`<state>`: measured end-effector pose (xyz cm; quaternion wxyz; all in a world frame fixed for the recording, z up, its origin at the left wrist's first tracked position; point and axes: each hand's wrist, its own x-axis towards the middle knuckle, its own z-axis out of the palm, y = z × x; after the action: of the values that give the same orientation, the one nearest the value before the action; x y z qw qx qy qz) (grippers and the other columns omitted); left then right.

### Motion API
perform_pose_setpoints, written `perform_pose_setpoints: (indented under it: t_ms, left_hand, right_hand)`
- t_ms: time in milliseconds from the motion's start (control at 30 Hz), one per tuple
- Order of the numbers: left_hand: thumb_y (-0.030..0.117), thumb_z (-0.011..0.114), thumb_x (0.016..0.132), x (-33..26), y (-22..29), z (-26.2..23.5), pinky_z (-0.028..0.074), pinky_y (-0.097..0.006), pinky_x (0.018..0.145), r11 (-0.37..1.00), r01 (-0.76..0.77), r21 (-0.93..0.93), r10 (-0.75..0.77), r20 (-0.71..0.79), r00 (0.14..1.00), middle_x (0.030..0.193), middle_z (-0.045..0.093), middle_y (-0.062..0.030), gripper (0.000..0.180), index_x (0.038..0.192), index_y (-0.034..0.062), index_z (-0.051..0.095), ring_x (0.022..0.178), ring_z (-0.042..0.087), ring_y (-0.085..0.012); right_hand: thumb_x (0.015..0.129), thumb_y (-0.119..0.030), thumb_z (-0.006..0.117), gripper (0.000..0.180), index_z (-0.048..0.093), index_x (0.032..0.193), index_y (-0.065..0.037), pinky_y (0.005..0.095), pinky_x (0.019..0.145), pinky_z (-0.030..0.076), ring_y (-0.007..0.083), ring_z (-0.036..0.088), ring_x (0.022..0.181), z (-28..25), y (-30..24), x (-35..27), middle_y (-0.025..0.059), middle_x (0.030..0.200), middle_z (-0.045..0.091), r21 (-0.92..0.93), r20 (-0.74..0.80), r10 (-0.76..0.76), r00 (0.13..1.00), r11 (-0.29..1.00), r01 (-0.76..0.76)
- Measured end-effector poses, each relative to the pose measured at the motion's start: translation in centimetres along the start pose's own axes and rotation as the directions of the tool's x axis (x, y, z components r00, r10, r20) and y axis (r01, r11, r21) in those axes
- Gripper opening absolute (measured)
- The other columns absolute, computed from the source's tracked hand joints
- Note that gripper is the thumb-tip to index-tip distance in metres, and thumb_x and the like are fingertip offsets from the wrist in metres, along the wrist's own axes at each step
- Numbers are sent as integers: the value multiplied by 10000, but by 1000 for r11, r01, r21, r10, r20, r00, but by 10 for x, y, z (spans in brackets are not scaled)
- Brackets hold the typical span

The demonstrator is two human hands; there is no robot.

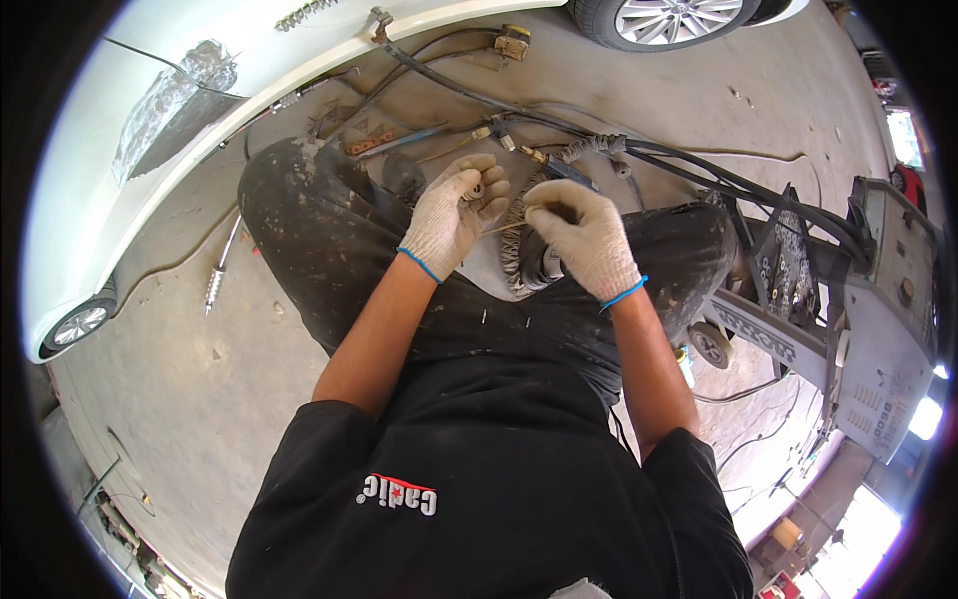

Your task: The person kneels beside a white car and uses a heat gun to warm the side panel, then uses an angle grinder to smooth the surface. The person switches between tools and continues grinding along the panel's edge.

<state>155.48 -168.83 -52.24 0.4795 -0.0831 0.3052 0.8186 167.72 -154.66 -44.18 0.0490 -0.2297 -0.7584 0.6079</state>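
My left hand (451, 212), in a cream knit glove with a blue cuff, is turned palm up above my lap. Its curled fingers and thumb close on a small ring-like metal piece (475, 192), too small to name surely. Facing it is my right hand (587, 238), gloved alike, its fingertips bent together in a pinch. Between the hands runs a thin, light strand (504, 228), perhaps wire or thread, reaching the right fingers. What else the right fingers hold is hidden.
A white car's side (190, 190) with a bare, dented metal patch (185, 100) stands at the left. Thick black cables (499, 105) and hoses cross the floor ahead. A grey wheeled machine (878, 309) stands at the right. Near the left knee lies a slide-hammer-like rod (217, 280).
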Motion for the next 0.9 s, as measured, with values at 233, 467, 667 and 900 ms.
perform_pose_setpoints:
  t_ms: [233, 467, 667, 900]
  left_hand:
    - [317, 597, 996, -6, -11, 3, 492, -294, 671, 961, 157, 230, -189, 128, 974, 934, 638, -34, 277, 1101, 62, 622, 825, 604, -145]
    - [102, 649, 959, 1, -15, 15, 530, -242, 636, 980, 151, 130, -164, 97, 982, 926, 672, -45, 145, 1076, 18, 632, 769, 636, -103]
    - [130, 577, 989, -10, 24, 36, 349, -201, 513, 986, 165, -35, -151, 258, 954, 831, 557, 11, 67, 985, 66, 598, 616, 445, -42]
    - [136, 593, 961, -76, 130, 167, 393, -235, 533, 204, -326, 923, -638, 378, 671, 828, 582, -4, 87, 949, 50, 588, 643, 499, -80]
  right_hand:
    - [886, -52, 666, 146, 664, 1010, 24, 256, 733, 532, 93, 624, 797, -10, 1, 9, 43, 895, 677, 124, -11, 172, 985, 978, -170]
    - [906, -83, 641, 184, 662, 1044, 36, 258, 722, 543, 107, 651, 795, -9, 1, 20, 52, 890, 681, 164, 21, 187, 982, 968, -188]
    - [934, -141, 591, 272, 663, 1114, 50, 264, 714, 550, 121, 666, 789, -74, 4, 70, 93, 894, 691, 0, -170, 65, 983, 998, -66]
    - [833, -251, 665, 319, 717, 991, 20, 358, 729, 564, 224, 706, 821, -133, 167, 175, 168, 880, 724, -418, -38, 430, 902, 813, -405]
